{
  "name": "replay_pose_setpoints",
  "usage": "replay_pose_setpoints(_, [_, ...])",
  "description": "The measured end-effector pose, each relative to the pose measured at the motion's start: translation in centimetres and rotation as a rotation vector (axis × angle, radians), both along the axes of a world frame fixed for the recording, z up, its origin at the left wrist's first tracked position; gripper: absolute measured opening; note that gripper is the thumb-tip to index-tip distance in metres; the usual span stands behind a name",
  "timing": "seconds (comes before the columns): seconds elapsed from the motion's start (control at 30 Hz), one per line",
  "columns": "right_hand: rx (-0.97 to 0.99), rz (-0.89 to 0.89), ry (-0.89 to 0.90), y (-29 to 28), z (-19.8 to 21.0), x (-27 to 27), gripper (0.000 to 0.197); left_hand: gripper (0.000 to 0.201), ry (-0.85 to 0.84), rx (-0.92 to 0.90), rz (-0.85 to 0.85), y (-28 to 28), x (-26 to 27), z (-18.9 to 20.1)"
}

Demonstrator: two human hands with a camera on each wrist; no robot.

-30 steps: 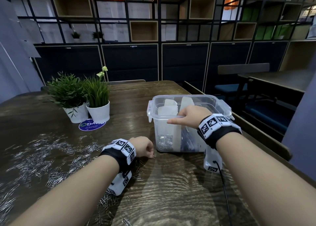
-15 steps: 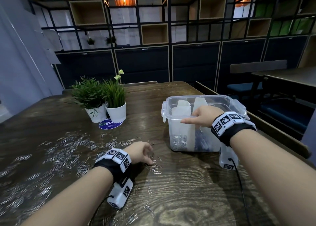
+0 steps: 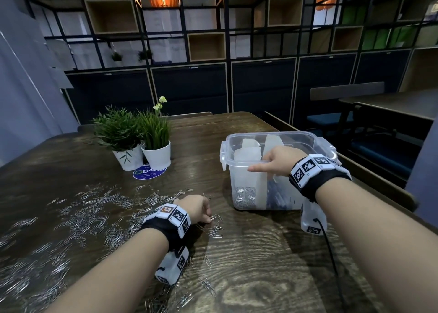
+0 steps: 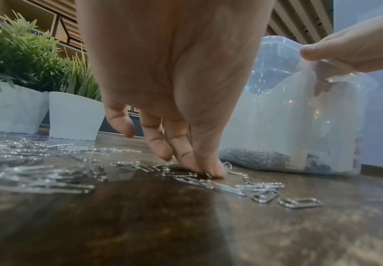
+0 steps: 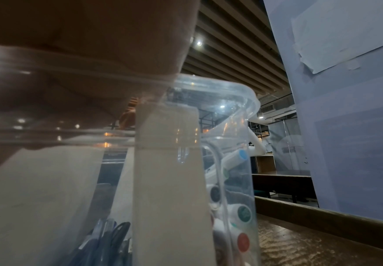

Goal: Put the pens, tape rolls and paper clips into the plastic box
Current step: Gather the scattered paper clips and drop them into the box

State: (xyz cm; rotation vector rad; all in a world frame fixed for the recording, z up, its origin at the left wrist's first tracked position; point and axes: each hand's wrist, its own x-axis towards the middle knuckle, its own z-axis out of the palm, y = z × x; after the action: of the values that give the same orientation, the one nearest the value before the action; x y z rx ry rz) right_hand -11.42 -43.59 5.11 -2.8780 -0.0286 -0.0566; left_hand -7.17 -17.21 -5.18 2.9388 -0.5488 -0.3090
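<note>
I was on the paper-clip step: my left hand (image 3: 198, 208) fingers (image 4: 199, 162) pinched paper clips (image 4: 226, 185) on the desk (image 3: 260, 265); my right hand (image 3: 277, 161) gripped the plastic box (image 3: 317, 144) rim. Next came lifting them into the box's clip compartment.

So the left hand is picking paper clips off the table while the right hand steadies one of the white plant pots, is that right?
Not quite. The right hand rests on the rim of the clear plastic box, not on a plant pot; the head view shows it. The left hand is indeed at the paper clips on the table.
</note>
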Motion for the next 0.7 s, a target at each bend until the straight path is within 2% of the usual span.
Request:
replay_pose_setpoints(0.17, [0.021,-0.007,-0.012,0.03,0.0,-0.14,0.062,0.026,-0.03,0.005,0.075,-0.38,-0.09,0.3])
replay_pose_setpoints(0.47, [0.026,-0.01,-0.008,0.15,0.13,-0.46,0.062,0.015,0.094,0.011,0.098,-0.9,-0.14,0.72])
replay_pose_setpoints(0.53, [0.019,-0.011,-0.008,0.15,0.12,-0.39,0.063,0.023,0.117,0.016,0.109,-0.73,-0.09,0.66])
replay_pose_setpoints(0.6, [0.014,-0.01,-0.012,0.16,0.13,-0.34,0.064,0.026,0.121,0.017,0.116,-0.59,0.01,0.51])
replay_pose_setpoints(0.7, [0.007,-0.008,-0.012,0.19,0.16,-0.34,0.063,0.017,0.084,0.033,0.101,-0.73,0.01,0.42])
